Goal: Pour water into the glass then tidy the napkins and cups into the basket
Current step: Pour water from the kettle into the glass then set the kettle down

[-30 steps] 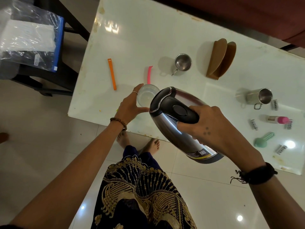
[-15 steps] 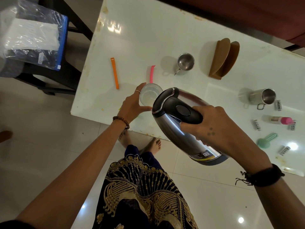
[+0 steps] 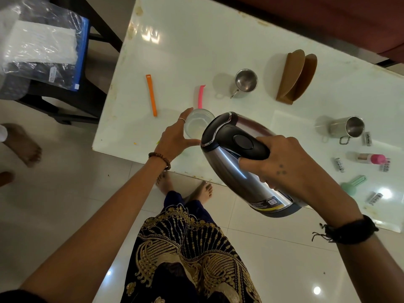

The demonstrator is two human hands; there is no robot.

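Note:
A clear glass stands near the front edge of the white table, with some water in it. My left hand grips the glass from its left side. My right hand holds the black handle of a steel kettle, which is tilted with its lid end over the glass. Two steel cups stand on the table: one behind the glass, another to the right. A brown napkin holder stands at the back. No basket is in view.
An orange strip and a pink strip lie left of the first cup. At the right lie a pink-capped bottle, a green scoop and several small sachets. A dark chair holding a plastic bag stands at the left.
Both hands, the glass and the tilted kettle keep nearly the same pose. The view has shifted slightly, and another person's bare foot has come into sight at the left.

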